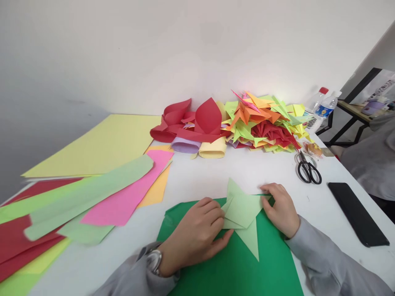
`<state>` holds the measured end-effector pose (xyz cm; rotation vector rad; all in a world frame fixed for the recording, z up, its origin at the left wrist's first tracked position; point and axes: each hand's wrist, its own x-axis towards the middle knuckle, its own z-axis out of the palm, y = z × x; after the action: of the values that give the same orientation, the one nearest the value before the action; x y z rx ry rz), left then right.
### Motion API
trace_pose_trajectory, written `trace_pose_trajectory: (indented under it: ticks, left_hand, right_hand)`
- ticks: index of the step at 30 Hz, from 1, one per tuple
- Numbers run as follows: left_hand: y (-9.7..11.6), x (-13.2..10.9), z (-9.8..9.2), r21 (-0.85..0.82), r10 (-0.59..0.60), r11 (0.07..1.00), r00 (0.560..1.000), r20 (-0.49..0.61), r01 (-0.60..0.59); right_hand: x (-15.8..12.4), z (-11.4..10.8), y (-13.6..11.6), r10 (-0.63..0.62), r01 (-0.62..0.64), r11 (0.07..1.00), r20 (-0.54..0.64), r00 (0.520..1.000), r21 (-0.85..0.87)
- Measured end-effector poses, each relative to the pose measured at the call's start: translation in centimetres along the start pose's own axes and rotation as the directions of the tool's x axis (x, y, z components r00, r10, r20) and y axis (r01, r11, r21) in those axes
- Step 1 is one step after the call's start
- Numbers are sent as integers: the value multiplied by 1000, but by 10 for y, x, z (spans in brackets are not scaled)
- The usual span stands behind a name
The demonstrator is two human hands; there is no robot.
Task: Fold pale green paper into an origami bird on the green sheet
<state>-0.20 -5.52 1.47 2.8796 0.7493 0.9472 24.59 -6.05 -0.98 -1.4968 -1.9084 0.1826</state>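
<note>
A pale green folded paper with several pointed arms [243,209] lies over the dark green sheet [247,275] in front of me. My left hand [199,230] is at its left side, fingers curled over that edge and thumb stretched out just below. The left tip of the paper is hidden under these fingers. At the opposite side, my right hand [279,209] has its thumb and forefinger around the right point. One arm of the folded paper points up toward the wall and another points down toward me.
Loose coloured strips [123,189] and a large yellow sheet [101,144] cover the left. Along the wall lie curled red paper shapes [208,117] and a heap of folded paper [271,119]. Black scissors [308,169], a black phone [358,213] and plastic bottles [325,107] are at right, beside a person's sleeve [370,156].
</note>
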Motion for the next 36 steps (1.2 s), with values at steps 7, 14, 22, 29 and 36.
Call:
trace_pose_trajectory:
  ticks: [7,14,22,29,36]
  left_hand:
    - [2,-1,0,-25,12,1000,999,-36,-13]
    - [12,-1,1,-78,33,996,999,13,-32]
    - [20,0,10,-18,10,1000,933,359,-3]
    - [19,0,18,-1,4,1000,959,285,-4]
    - [14,-2,20,-27,41,999,950,310,-34]
  right_hand:
    - [0,-2,-1,-38,36,999,58,998,40]
    - [0,-2,-3,-51,49,999,80,996,21]
    - [1,-2,-4,-51,48,998,95,994,33]
    - [1,-3,-5,-67,65,997,80,994,33]
    - [0,-4,-7,-86,85,996,97,992,14]
